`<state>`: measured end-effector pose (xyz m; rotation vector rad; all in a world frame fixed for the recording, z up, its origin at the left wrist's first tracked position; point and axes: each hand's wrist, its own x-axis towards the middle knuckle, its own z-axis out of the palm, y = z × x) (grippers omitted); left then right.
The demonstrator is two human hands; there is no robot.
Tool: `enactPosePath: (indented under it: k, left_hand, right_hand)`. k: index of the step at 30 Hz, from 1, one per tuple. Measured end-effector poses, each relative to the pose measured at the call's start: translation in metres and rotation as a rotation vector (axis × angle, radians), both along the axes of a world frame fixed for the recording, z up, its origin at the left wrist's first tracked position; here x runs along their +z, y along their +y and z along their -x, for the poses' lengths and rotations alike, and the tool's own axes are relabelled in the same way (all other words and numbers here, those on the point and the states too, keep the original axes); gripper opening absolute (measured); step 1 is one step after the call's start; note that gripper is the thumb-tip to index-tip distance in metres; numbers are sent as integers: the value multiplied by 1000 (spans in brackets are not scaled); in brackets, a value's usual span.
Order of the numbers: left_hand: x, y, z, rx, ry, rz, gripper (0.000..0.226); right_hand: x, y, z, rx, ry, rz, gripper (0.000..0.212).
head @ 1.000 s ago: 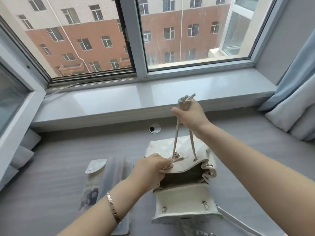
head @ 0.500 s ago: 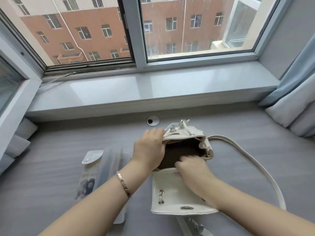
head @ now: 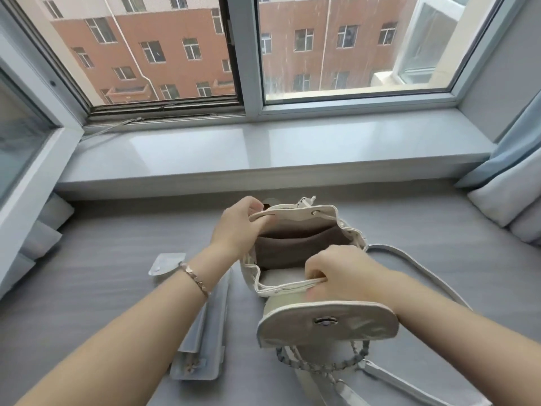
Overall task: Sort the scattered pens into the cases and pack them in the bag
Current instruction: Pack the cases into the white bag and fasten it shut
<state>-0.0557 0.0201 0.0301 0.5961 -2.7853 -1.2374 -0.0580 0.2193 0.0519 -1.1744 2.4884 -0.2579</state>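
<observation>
On the grey desk (head: pixel 117 250), both hands holding white bag (head: pixel 295 218) open, brown-lined

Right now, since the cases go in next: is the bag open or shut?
Open: left hand and right hand hold the bag rim apart; brown lining shows.

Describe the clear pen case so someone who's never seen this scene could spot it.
Below the window sill lies a grey tabletop. Just left of the white bag lies the pen case, partly hidden by the left forearm. It is flat and translucent; the bag is bulky, opaque.
</observation>
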Motion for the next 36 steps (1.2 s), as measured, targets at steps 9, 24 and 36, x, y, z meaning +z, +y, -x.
enactPosePath:
  k: [9, 24, 36]
  left_hand:
    - [-73, -35, -107, 228, -612, 471, 98]
    - [51, 60, -59, -32, -80, 74, 82]
    - [-24, 33, -82, -96, -23, 295, 20]
  right_hand:
    - [-6, -20, 27, -531, -367, 555, 17]
    - [15, -29, 31, -556, -991, 651, 65]
    - [4, -1, 30, -510, -717, 1240, 30]
